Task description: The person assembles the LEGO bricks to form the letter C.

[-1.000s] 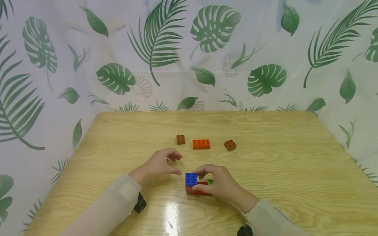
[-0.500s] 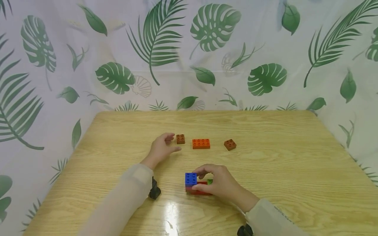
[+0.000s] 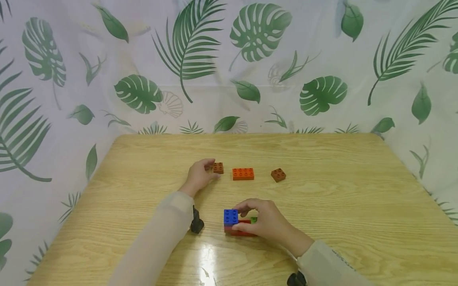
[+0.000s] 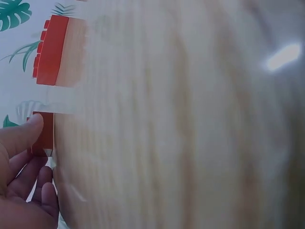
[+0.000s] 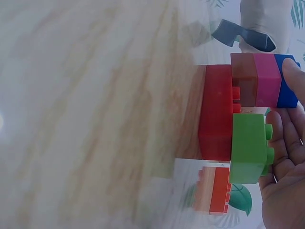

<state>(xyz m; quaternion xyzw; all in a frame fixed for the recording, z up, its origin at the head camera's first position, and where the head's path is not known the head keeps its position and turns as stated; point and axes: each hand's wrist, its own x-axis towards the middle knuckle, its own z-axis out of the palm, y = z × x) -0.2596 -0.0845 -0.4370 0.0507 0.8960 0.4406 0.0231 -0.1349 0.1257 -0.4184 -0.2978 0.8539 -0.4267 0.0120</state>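
Note:
My left hand [image 3: 198,176] is at the left brown toy brick [image 3: 218,167], its thumb and fingers on either side of that brick. In the left wrist view the thumb lies against the face of the brown brick [image 4: 44,133], fingers behind. My right hand [image 3: 266,220] holds a brick build standing on the table, its thumb on the blue brick [image 3: 230,217]. The right wrist view shows a long red brick [image 5: 217,112] as base. On one end sit a brown brick [image 5: 244,80], a pink brick [image 5: 267,80] and the blue one; a green brick [image 5: 248,148] is on the other.
Just right of the left hand lies a long orange brick [image 3: 243,174]. Farther right is a second brown brick [image 3: 278,174], turned at an angle. The wooden table [image 3: 350,190] ends at a leaf-printed cloth [image 3: 275,95].
My left hand has moved forward from beside the build to the left brown brick and closed its thumb and fingers about it. The right hand has stayed in place.

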